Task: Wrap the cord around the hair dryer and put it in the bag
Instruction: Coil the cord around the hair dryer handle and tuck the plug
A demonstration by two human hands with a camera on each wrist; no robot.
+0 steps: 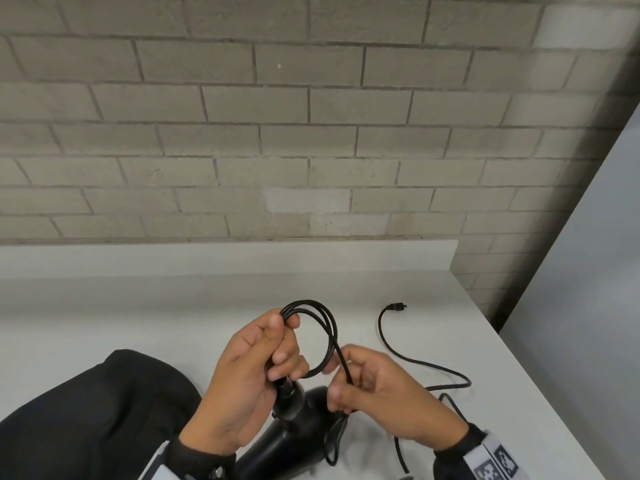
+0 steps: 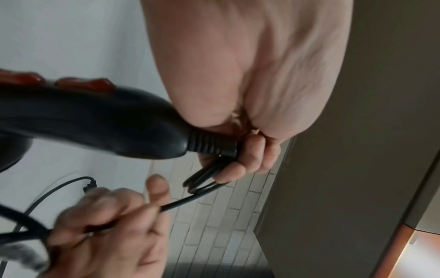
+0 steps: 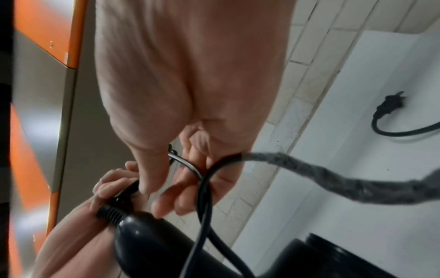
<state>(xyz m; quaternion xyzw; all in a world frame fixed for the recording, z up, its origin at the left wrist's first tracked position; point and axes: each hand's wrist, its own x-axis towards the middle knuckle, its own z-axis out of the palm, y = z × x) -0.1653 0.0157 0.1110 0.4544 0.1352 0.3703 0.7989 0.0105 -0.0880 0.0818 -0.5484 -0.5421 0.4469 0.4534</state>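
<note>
While your left hand (image 1: 254,368) grips the gathered cord (image 1: 311,336) loops above the hair dryer (image 1: 291,434) at the bench's (image 1: 138,306) near edge, your right hand (image 1: 377,389) pinches the trailing run, so coiling continues; next, draw in slack toward the plug (image 1: 396,307).

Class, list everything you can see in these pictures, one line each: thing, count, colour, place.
hair dryer: one, black, on the table under the hands
cord: one, black, looped in the hands, its tail trailing right across the table
plug: one, black, on the table, far right
bag: one, black, near left
table: one, white
brick wall: grey, behind
left hand: grips the loops
right hand: pinches the cord
</note>
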